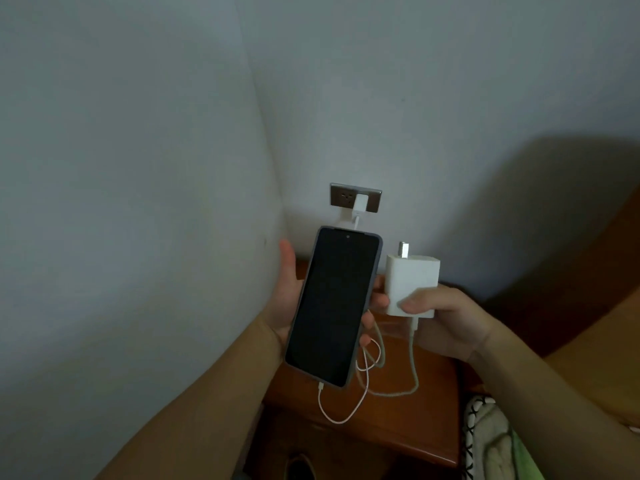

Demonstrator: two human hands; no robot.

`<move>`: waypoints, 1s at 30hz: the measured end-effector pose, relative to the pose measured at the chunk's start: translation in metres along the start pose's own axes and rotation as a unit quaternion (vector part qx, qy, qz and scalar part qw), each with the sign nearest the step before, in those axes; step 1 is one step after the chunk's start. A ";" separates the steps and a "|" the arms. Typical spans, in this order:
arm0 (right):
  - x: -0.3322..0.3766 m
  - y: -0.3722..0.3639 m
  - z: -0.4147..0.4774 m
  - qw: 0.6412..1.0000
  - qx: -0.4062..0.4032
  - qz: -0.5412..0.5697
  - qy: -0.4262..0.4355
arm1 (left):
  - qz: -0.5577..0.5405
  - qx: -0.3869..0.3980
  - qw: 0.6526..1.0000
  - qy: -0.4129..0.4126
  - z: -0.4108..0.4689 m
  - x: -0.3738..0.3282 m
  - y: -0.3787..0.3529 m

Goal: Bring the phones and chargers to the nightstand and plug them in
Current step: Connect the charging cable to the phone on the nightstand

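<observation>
Fingers (367, 322) of the left hand (287, 299) wrap the phone (332, 306) from behind, thumb on its other edge. They hold it dark-screened and facing up, just below the outlet (341, 195). The right hand (450, 320) pinches a white charger (412, 282) between thumb and fingers, below and right of the outlet. Its prongs (402, 245) point up and are not yet near a socket.

A thin cable (332, 410) is in the phone's bottom port, and a second charger (360, 204) sits in the outlet's right part, so this phone looks hooked up. The step in hand seems to be plugging in the held charger.

That calls for turning the prongs to the wall and lifting the charger up and left to the free socket, a tight fit beside the second charger. The phone's top edge covers the space right under the outlet, so it would best go down first on the counter (415, 410) beneath.

The charger's cord (412, 368) loops over the counter and crosses the cable — a snag risk. Its far end is hidden behind the phone. The room corner lies close on the outlet's left, and a patterned cloth (485, 438) lies far below and right of it.
</observation>
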State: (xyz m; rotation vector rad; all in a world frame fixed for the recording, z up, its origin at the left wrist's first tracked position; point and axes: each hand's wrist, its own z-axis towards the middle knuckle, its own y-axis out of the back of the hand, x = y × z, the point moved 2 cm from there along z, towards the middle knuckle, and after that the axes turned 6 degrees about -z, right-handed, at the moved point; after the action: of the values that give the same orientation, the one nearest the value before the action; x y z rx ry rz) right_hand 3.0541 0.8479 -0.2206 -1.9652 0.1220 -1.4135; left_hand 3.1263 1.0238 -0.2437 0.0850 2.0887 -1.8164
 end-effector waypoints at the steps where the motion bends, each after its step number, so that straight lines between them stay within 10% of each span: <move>1: 0.000 0.000 0.001 1.000 0.002 0.001 -0.001 | 0.005 -0.003 1.000 0.001 0.000 0.000 -0.001; 14: 0.020 0.012 -0.012 0.977 -0.138 0.119 0.108 | 0.034 -0.068 0.996 -0.049 -0.002 -0.010 -0.004; 23: 0.027 -0.010 -0.028 0.984 -0.106 -0.113 0.093 | -0.085 -0.240 0.933 -0.254 0.039 -0.045 -0.026; 30: 0.018 -0.023 -0.028 0.983 -0.103 -0.145 0.035 | -0.099 -0.252 0.928 -0.255 0.056 -0.045 -0.034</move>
State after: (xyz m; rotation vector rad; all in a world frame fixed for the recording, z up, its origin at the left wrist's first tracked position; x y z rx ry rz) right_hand 3.0299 0.8431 -0.1888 -2.1706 0.0129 -1.7167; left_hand 3.1717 0.9730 -0.2035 -0.6780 2.1353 -1.1587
